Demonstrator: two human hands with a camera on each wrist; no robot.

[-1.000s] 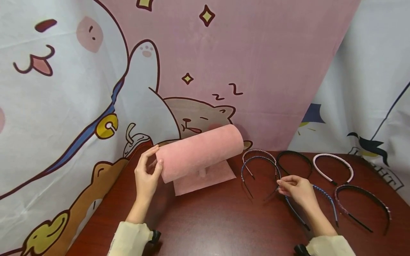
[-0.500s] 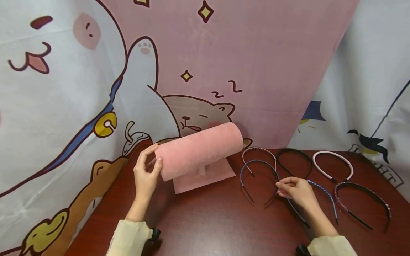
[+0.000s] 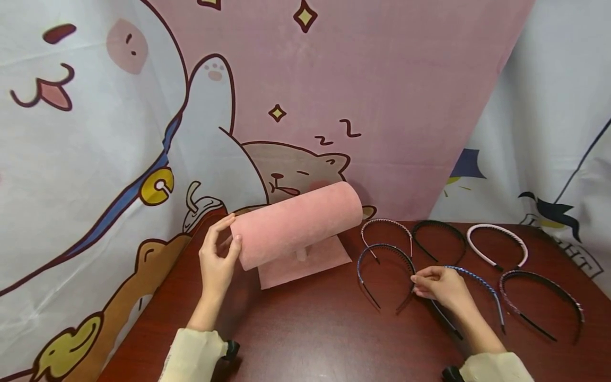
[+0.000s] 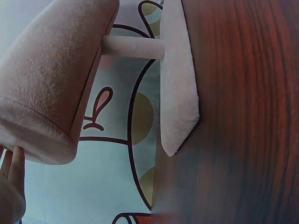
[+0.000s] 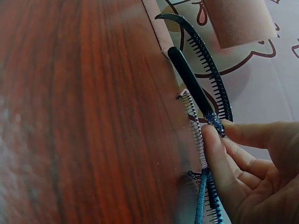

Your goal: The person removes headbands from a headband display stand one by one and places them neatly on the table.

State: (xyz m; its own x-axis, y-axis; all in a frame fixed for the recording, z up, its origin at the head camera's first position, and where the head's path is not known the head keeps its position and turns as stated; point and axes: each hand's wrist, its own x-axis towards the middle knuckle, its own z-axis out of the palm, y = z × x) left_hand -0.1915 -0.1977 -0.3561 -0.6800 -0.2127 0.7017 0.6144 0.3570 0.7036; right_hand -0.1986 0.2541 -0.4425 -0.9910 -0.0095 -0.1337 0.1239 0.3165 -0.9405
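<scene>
A pink, plush-covered headband stand (image 3: 300, 225) has a horizontal cylinder on a short post above a flat base (image 3: 305, 268). My left hand (image 3: 217, 257) grips the cylinder's left end, thumb on the near side and fingers by the end rim. In the left wrist view, fingers touch the cylinder (image 4: 51, 60) at its end. My right hand (image 3: 441, 286) pinches one side of a dark blue toothed headband (image 3: 382, 246) between thumb and fingers. The right wrist view shows this headband (image 5: 212, 70) raised off the table, its teeth facing inward and its tips pointing away from the hand.
On the wooden table (image 3: 334, 329) lie several other headbands: a pink-and-dark one (image 3: 389, 220), a black one (image 3: 441, 225), a white one (image 3: 501, 228), a blue braided one (image 3: 482, 284) partly behind my right hand, and a dark reddish one (image 3: 539, 278). A printed cloth (image 3: 396, 106) hangs behind.
The dark blue headband has turned slightly in my right hand and its arch sits lower and nearer, apart from the pink-and-dark one behind. My left hand has stayed on the stand.
</scene>
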